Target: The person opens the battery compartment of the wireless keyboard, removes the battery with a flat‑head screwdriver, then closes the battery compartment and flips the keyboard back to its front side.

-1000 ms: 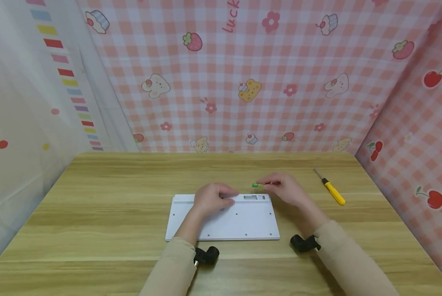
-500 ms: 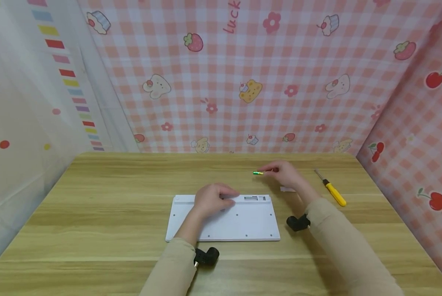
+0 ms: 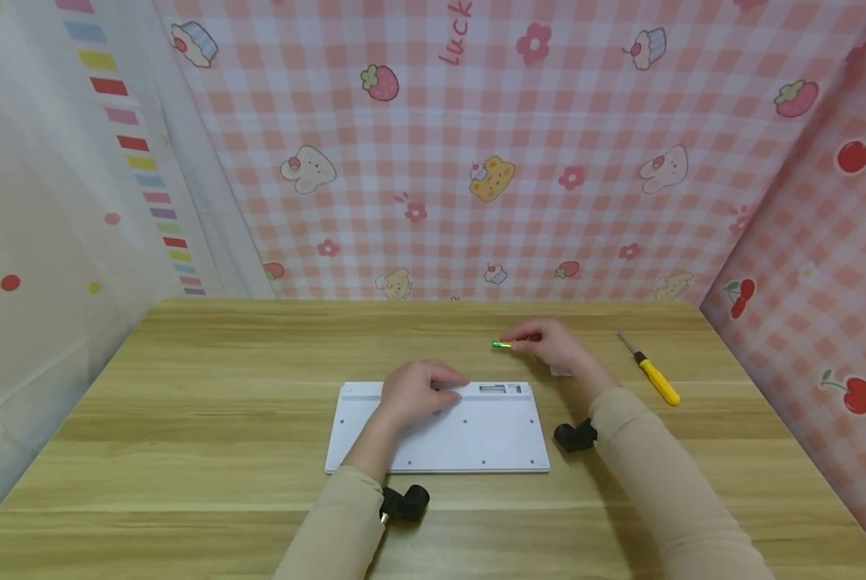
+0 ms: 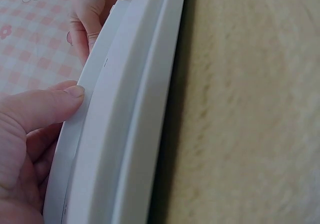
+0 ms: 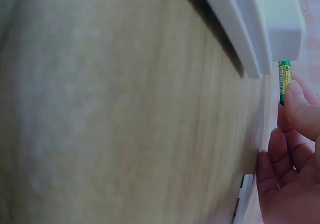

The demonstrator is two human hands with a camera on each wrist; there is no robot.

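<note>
A white keyboard lies face down on the table, a battery compartment uncovered at the right of its raised back ridge. My left hand grips this ridge; in the left wrist view its thumb lies on the white edge and other fingers curl behind. Beyond the keyboard's back edge, my right hand pinches a small green and yellow battery between thumb and fingers. The right wrist view shows the same battery with its label towards the camera, one end overlapped by the keyboard's corner.
A small white strip, partly hidden behind the right hand, lies on the wooden table. Farther right is a screwdriver with a yellow handle. A pink checked cloth hangs behind the table.
My right hand has moved back, away from the keyboard, with the battery, then slightly left and nearer. The white strip has come into view beneath it. My left hand has stayed in place.
</note>
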